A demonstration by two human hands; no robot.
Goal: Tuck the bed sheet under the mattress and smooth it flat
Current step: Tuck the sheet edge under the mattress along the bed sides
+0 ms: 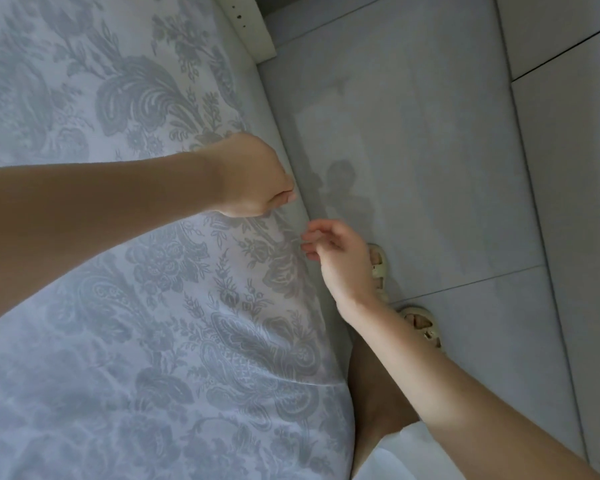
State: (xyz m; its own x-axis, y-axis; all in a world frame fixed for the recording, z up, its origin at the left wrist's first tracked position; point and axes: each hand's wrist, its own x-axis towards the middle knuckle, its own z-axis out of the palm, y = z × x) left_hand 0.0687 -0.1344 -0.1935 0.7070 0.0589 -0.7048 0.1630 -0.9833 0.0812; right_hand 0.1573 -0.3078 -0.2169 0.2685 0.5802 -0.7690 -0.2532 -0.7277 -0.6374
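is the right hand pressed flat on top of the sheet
No, the right hand hovers just off the edge of the sheet with fingers loosely curled, not flat on it.

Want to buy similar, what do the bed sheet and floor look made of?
The bed sheet: likely woven cotton, matte, grey floral pattern, soft creases. The floor: probably ceramic tile, slight sheen, thin grout lines and a faint reflection.
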